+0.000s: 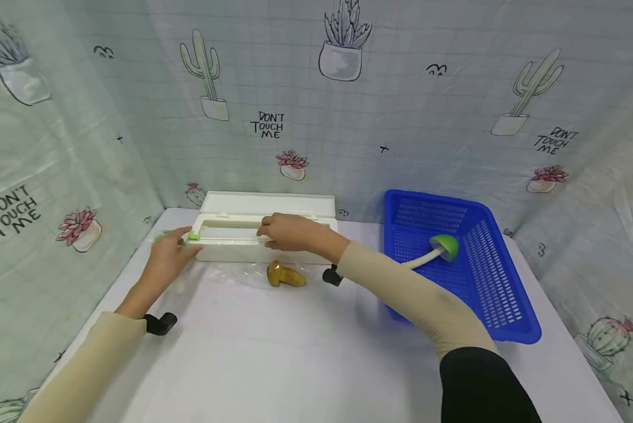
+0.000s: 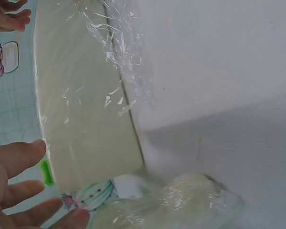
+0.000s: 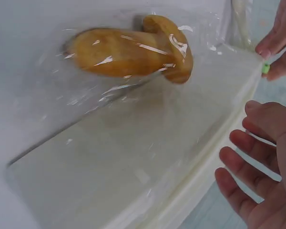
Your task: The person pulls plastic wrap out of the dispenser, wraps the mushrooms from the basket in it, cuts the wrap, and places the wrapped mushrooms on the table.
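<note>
A long white cling film box [image 1: 253,251] with its lid raised stands at the back of the table. My left hand [image 1: 167,258] is at its left end, thumb and forefinger on either side of a small green slider [image 2: 46,171]. The right hand [image 1: 290,231] reaches over the open top, its fingers loosely bent and parted near the box's edge in the right wrist view. Clear film [image 2: 128,52] hangs over the front onto the table. A brown mushroom [image 3: 119,52] with a thick stem lies there under the film.
A blue perforated basket [image 1: 507,294] stands at the right, partly behind my right forearm. Inside it lies a green-capped mushroom [image 1: 444,247] with a pale stem. A film-wrapped pale thing [image 2: 181,200] sits beside the box's left end. Printed cloth [image 1: 316,117] walls in the table.
</note>
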`<state>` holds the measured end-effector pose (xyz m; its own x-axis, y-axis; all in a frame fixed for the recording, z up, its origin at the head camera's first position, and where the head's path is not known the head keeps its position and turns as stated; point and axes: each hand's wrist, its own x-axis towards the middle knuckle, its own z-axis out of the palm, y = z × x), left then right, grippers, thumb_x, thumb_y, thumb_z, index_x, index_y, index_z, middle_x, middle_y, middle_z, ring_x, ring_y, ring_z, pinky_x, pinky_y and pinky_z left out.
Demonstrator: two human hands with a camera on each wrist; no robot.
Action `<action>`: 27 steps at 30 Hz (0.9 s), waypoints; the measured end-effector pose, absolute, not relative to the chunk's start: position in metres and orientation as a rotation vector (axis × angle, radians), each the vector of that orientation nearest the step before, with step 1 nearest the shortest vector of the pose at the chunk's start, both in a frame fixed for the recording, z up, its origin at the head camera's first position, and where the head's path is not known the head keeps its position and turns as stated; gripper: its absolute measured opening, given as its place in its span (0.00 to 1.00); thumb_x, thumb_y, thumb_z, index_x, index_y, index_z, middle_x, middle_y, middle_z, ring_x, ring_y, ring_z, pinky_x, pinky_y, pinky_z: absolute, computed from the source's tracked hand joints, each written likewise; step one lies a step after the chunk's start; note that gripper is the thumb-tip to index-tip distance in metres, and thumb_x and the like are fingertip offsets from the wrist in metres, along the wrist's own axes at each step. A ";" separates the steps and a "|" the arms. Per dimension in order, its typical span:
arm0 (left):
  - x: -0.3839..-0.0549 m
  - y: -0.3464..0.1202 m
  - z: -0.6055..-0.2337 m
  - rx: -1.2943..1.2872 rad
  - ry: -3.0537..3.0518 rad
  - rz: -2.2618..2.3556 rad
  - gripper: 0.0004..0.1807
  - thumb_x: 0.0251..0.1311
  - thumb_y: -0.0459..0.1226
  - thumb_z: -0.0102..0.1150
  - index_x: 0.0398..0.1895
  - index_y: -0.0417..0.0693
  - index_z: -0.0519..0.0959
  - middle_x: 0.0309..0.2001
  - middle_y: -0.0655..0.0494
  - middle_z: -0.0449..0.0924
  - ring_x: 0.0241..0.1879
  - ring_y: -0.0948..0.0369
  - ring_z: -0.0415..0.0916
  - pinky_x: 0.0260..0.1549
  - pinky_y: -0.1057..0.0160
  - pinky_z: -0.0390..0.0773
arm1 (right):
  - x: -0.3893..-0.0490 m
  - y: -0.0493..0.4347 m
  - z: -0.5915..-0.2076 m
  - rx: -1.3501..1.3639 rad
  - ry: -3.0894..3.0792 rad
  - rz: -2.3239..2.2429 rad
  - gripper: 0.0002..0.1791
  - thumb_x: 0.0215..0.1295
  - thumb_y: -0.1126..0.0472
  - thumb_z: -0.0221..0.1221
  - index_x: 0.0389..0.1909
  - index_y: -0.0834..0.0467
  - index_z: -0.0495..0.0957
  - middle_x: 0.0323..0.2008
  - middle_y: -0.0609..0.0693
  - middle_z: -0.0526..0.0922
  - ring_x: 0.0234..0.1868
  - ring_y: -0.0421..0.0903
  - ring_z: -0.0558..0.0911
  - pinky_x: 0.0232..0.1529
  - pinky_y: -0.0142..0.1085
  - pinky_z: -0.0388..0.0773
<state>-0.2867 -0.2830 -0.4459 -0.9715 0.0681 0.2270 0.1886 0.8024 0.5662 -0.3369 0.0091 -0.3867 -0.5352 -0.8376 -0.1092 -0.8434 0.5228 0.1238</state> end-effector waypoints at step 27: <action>-0.293 -0.243 -0.437 -0.637 -2.724 -0.518 0.16 0.60 0.25 0.67 0.51 0.29 0.82 0.51 0.33 0.81 0.49 0.38 0.72 0.50 0.42 0.75 | -0.324 0.089 -0.395 -1.130 2.855 -0.125 0.06 0.70 0.60 0.65 0.42 0.58 0.86 0.37 0.49 0.86 0.39 0.43 0.81 0.43 0.35 0.81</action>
<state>-0.2929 -0.2432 -0.4367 -0.8583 0.3664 0.3594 0.4728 0.8369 0.2759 -0.3243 0.0892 -0.3948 -0.7276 -0.6851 -0.0343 -0.6795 0.7267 -0.1007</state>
